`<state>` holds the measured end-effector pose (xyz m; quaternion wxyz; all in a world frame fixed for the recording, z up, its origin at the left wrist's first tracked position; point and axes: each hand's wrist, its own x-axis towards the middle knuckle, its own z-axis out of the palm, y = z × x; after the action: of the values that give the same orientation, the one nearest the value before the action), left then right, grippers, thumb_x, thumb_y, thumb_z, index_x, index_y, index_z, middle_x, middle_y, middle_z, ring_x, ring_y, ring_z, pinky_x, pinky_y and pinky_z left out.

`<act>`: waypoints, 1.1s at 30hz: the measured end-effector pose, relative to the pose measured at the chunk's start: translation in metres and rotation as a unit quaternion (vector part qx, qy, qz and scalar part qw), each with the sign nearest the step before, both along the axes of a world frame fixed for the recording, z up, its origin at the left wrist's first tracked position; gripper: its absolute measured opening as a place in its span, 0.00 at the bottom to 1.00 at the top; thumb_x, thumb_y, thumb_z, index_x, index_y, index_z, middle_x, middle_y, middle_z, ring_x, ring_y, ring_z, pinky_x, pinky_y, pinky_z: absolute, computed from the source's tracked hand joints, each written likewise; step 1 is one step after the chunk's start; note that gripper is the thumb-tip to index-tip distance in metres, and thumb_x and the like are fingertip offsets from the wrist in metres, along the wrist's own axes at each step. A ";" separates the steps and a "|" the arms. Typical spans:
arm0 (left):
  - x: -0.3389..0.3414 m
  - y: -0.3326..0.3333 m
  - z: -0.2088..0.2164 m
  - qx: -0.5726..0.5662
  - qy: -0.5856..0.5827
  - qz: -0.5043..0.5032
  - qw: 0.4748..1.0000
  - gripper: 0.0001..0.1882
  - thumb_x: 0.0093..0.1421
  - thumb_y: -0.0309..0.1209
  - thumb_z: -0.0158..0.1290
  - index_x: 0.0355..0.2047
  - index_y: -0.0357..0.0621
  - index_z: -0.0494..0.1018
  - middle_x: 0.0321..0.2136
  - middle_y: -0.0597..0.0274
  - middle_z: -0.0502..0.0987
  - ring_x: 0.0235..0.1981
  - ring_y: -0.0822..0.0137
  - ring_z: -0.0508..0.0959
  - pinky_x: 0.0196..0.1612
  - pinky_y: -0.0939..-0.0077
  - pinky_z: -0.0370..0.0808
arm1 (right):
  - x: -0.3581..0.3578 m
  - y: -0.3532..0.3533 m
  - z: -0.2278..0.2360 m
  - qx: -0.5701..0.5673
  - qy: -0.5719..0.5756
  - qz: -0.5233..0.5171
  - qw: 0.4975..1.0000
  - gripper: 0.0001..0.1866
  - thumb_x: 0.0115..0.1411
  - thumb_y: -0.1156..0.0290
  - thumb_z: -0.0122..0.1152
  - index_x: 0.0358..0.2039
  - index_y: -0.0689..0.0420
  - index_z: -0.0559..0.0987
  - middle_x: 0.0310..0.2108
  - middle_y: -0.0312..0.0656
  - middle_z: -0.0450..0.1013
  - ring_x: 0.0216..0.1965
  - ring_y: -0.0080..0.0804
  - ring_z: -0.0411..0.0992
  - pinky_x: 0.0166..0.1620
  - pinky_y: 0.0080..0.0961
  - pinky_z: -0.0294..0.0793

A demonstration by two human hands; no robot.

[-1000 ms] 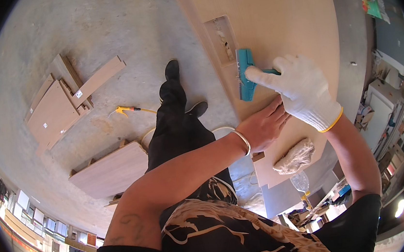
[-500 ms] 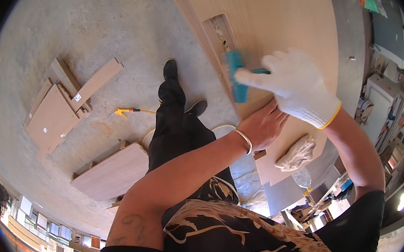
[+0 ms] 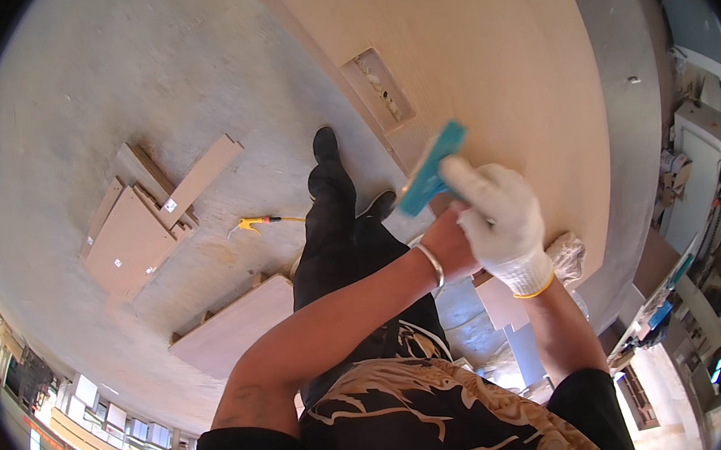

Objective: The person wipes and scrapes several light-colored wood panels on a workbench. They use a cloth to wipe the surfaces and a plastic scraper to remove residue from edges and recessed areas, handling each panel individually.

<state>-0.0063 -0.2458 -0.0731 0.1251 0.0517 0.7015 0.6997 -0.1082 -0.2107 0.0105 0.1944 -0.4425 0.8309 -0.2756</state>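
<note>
My right hand (image 3: 501, 220), in a white knitted glove with a yellow cuff, is closed around a teal T-shaped scraper-like tool (image 3: 433, 168) with a long straight head. The tool is blurred and tilted, near the left edge of a large light-wood panel (image 3: 484, 65). My bare left hand (image 3: 451, 238), a silver bangle at its wrist, is right beside the glove at the panel's near left edge. Its fingers are mostly hidden behind the glove and tool. Ahead of the tool, a rectangular recess (image 3: 380, 91) is cut into the panel. A plastic-wrapped bundle (image 3: 567, 257) lies partly behind the glove.
On the concrete floor to the left lie stacked wood boards (image 3: 131, 230) and a yellow air blow gun (image 3: 252, 225) on a hose. Another board (image 3: 235, 324) rests on supports nearer me. A grey surface (image 3: 629, 130) runs along the panel's right side.
The tool and gloved hand have come nearer to me, and the tool's head has turned from upright to slanted. My left hand has lost its clear flat pose on the panel. The view has shifted.
</note>
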 end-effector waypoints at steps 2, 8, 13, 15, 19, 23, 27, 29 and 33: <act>0.013 -0.026 0.008 -0.322 0.094 -0.055 0.940 0.30 0.60 0.34 0.58 0.64 0.40 0.75 0.71 0.53 0.69 0.75 0.56 0.63 0.79 0.53 0.56 | -0.006 0.016 0.000 -0.004 -0.028 -0.100 0.995 0.31 0.56 0.81 0.63 0.62 0.51 0.82 0.33 0.46 0.76 0.33 0.46 0.76 0.39 0.40 0.76; 0.039 -0.110 0.031 -0.450 0.053 0.139 0.881 0.35 0.56 0.27 0.59 0.67 0.41 0.72 0.70 0.52 0.70 0.75 0.43 0.64 0.75 0.45 0.60 | -0.014 0.039 0.001 0.102 -0.108 -0.232 0.961 0.33 0.63 0.86 0.54 0.70 0.61 0.74 0.54 0.51 0.80 0.49 0.33 0.80 0.56 0.28 0.77; 0.039 -0.142 0.022 -0.399 0.054 0.337 0.851 0.30 0.63 0.23 0.56 0.67 0.38 0.72 0.68 0.44 0.71 0.69 0.42 0.68 0.72 0.47 0.63 | 0.001 0.028 0.000 0.073 -0.156 -0.276 0.946 0.34 0.62 0.86 0.52 0.71 0.60 0.74 0.55 0.51 0.80 0.50 0.32 0.79 0.58 0.27 0.76; 0.036 -0.138 0.018 -0.364 0.068 0.368 0.853 0.28 0.64 0.24 0.57 0.65 0.38 0.73 0.62 0.43 0.75 0.63 0.42 0.73 0.68 0.49 0.67 | 0.006 0.022 0.000 0.075 -0.168 -0.274 0.944 0.34 0.62 0.85 0.53 0.70 0.60 0.74 0.54 0.53 0.80 0.50 0.35 0.80 0.58 0.28 0.76; 0.029 -0.130 0.012 -0.290 0.009 0.399 0.870 0.22 0.63 0.24 0.63 0.58 0.39 0.78 0.48 0.51 0.79 0.48 0.53 0.77 0.57 0.59 0.73 | 0.021 0.004 0.000 0.071 -0.151 -0.228 0.959 0.33 0.61 0.82 0.54 0.70 0.61 0.74 0.52 0.57 0.81 0.50 0.41 0.81 0.56 0.31 0.77; 0.023 -0.124 0.004 -0.089 -0.073 0.466 0.877 0.17 0.63 0.22 0.65 0.52 0.41 0.79 0.42 0.59 0.78 0.42 0.63 0.77 0.49 0.69 0.75 | 0.038 -0.019 0.002 0.088 -0.166 -0.240 0.952 0.34 0.62 0.80 0.56 0.71 0.58 0.72 0.48 0.58 0.80 0.46 0.51 0.81 0.53 0.36 0.78; 0.028 -0.125 -0.001 -0.022 -0.118 0.467 0.876 0.15 0.67 0.23 0.65 0.53 0.39 0.79 0.41 0.67 0.77 0.38 0.75 0.75 0.47 0.79 0.75 | 0.046 -0.035 0.006 0.162 -0.111 -0.246 0.949 0.34 0.65 0.77 0.58 0.73 0.51 0.71 0.42 0.56 0.80 0.40 0.54 0.80 0.45 0.43 0.79; 0.031 -0.125 -0.003 -0.027 -0.111 0.462 0.880 0.15 0.67 0.24 0.65 0.53 0.39 0.79 0.41 0.67 0.77 0.39 0.75 0.75 0.47 0.78 0.75 | 0.047 -0.039 0.008 0.169 -0.098 -0.248 0.949 0.34 0.65 0.76 0.58 0.73 0.49 0.71 0.40 0.55 0.79 0.39 0.55 0.80 0.43 0.44 0.78; 0.031 -0.124 -0.006 0.030 -0.102 0.460 0.881 0.16 0.66 0.24 0.66 0.53 0.39 0.79 0.40 0.67 0.76 0.38 0.76 0.75 0.46 0.79 0.75 | 0.052 -0.045 0.009 0.191 -0.066 -0.240 0.949 0.33 0.68 0.69 0.59 0.73 0.40 0.66 0.35 0.54 0.77 0.34 0.59 0.80 0.36 0.52 0.78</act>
<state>0.0251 -0.3702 -0.0793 -0.1419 -0.3447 0.6085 0.7006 -0.0563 -0.2556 0.0195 0.2582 -0.1652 0.9350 -0.1787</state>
